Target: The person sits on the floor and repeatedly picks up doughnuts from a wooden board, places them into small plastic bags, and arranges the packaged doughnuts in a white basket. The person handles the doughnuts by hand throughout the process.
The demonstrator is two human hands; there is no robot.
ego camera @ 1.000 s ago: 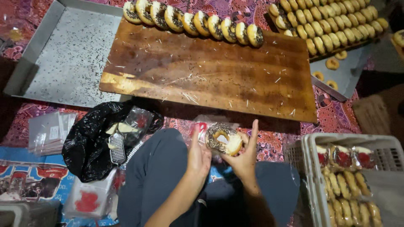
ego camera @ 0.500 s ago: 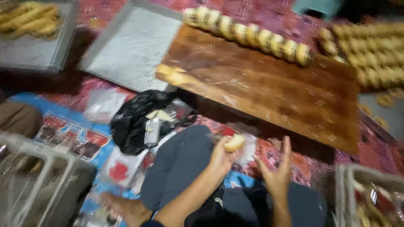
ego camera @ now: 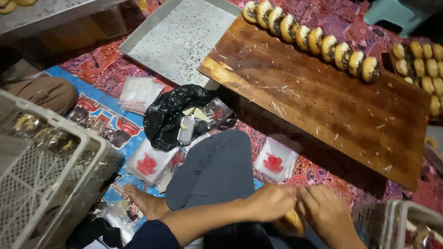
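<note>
My left hand (ego camera: 270, 203) and my right hand (ego camera: 328, 216) meet low in the head view, above my grey-trousered knee. Both are closed around one doughnut (ego camera: 294, 220), of which only a golden edge shows between the fingers. A stack of small clear bags with red prints (ego camera: 276, 161) lies on the mat just beyond my hands. A row of chocolate-topped doughnuts (ego camera: 312, 40) stands on edge along the far side of a wooden board (ego camera: 332, 101).
A grey plastic crate (ego camera: 41, 175) stands at the left, another crate (ego camera: 406, 221) at the lower right. A black bag (ego camera: 170, 115) with a small grater lies by my knee, more clear bags (ego camera: 138, 94) beside an empty metal tray (ego camera: 184, 37). Plain doughnuts (ego camera: 420, 64) fill the far right.
The view has swung left and down. My hands, apart half a second ago with the left holding the doughnut, have come together around it lower over my lap.
</note>
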